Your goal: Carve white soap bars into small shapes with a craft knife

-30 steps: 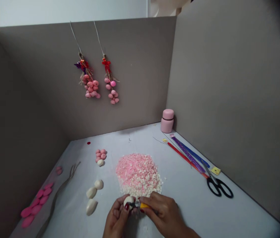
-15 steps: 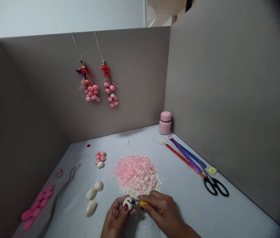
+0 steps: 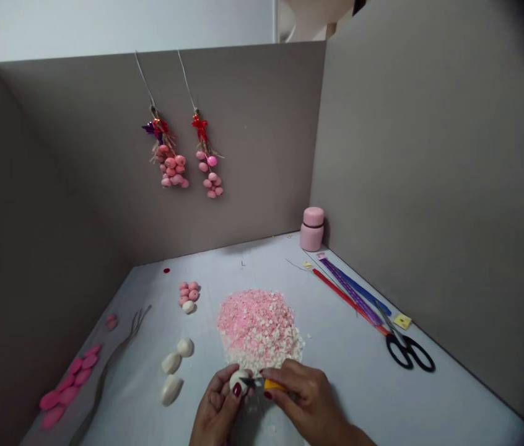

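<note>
Near the bottom centre, my left hand (image 3: 220,402) grips a small white rounded piece (image 3: 238,380) between thumb and fingers. My right hand (image 3: 306,393) is closed round a yellow-handled knife (image 3: 274,385), whose dark blade tip lies against the white piece. Just beyond both hands spreads a heap of pink and white shavings (image 3: 259,325). To the left lie three larger white pieces (image 3: 171,389). Behind them, one white piece (image 3: 188,306) touches a cluster of pink balls (image 3: 189,291).
Bright pink pieces (image 3: 69,393), two small pink balls (image 3: 111,321) and twine (image 3: 104,378) lie left. Black-handled scissors (image 3: 404,350), ribbons (image 3: 350,294) and a pink jar (image 3: 311,229) stand or lie right. Pink ball bunches (image 3: 173,170) hang on the grey back panel (image 3: 262,142).
The blade has shifted slightly on the white piece, and my right hand has moved a little to the right. The camera view has shifted slightly.
</note>
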### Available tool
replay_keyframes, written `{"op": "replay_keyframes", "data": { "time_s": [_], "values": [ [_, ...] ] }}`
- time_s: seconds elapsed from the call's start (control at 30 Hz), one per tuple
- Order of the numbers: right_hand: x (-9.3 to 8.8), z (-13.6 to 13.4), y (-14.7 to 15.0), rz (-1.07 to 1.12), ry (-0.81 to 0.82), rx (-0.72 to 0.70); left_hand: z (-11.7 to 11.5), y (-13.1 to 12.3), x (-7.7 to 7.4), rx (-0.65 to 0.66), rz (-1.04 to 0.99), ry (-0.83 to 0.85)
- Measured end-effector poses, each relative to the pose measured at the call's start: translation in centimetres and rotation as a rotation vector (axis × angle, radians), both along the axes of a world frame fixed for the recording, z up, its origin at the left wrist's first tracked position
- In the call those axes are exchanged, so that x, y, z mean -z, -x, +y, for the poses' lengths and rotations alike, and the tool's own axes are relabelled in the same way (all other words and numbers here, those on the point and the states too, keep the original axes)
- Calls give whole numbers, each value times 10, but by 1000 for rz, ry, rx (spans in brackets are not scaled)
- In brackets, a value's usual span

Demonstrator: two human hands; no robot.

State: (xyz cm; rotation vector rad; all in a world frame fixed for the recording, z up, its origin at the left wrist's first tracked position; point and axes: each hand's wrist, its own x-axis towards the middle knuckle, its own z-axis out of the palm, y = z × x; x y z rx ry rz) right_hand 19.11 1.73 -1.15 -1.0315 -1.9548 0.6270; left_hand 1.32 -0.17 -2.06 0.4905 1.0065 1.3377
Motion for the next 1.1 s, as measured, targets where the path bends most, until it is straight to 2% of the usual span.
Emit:
{"op": "replay_keyframes", "data": {
  "time_s": [0.37,0.5,0.67,0.83,1.1],
  "values": [
    [-2,-1,-2,-99,-13,-26,-2,3,-5,97,-3,-43],
    [-1,9,-8,-23,51,69,-5,3,-10,145,98,-92],
    [3,15,-12,182,74,136,-4,0,-12,39,212,-103],
    [6,4,-2,107,65,83,-2,-3,-6,-51,147,-93],
    [5,1,3,94,98,42,-2,-6,0,-90,122,-122]
  ]
}}
